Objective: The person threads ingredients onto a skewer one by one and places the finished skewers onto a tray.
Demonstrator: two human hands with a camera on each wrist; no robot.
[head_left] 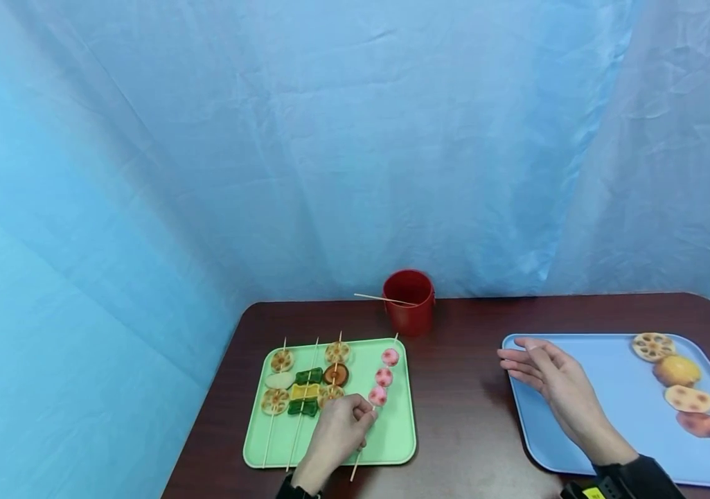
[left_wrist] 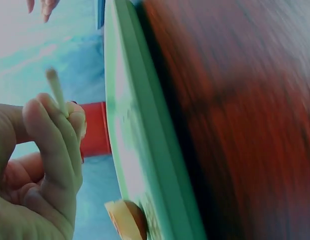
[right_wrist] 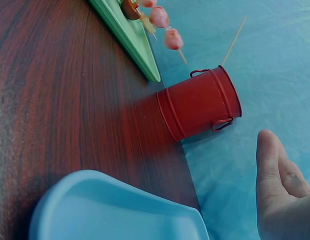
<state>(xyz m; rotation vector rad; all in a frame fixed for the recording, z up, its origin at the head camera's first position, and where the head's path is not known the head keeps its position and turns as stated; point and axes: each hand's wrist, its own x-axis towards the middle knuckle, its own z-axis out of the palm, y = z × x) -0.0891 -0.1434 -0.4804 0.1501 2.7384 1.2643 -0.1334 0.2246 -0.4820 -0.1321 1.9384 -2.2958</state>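
With thumb and fingers, my left hand (head_left: pixel 339 428) pinches a skewer of three pink balls (head_left: pixel 384 377) over the right part of the green tray (head_left: pixel 392 443). In the left wrist view the stick's end (left_wrist: pixel 55 87) pokes out of the fingers. The right wrist view shows the pink balls (right_wrist: pixel 159 17) raised above the tray. Left of them on the tray lie a lotus-slice skewer (head_left: pixel 276 402), a green and yellow skewer (head_left: pixel 305 392) and a lotus and mushroom skewer (head_left: pixel 336 375). My right hand (head_left: pixel 563 391), fingers extended and holding nothing, hovers over the left side of the blue tray (head_left: pixel 610 430).
A red bucket (head_left: pixel 409 315) stands behind the green tray, with a bare stick (head_left: pixel 370 296) leaning over its rim. On the blue tray's right side lie a lotus slice (head_left: pixel 652 346), a yellow-brown piece (head_left: pixel 677 371), a spotted pale slice (head_left: pixel 690 398) and a reddish piece (head_left: pixel 704 424).
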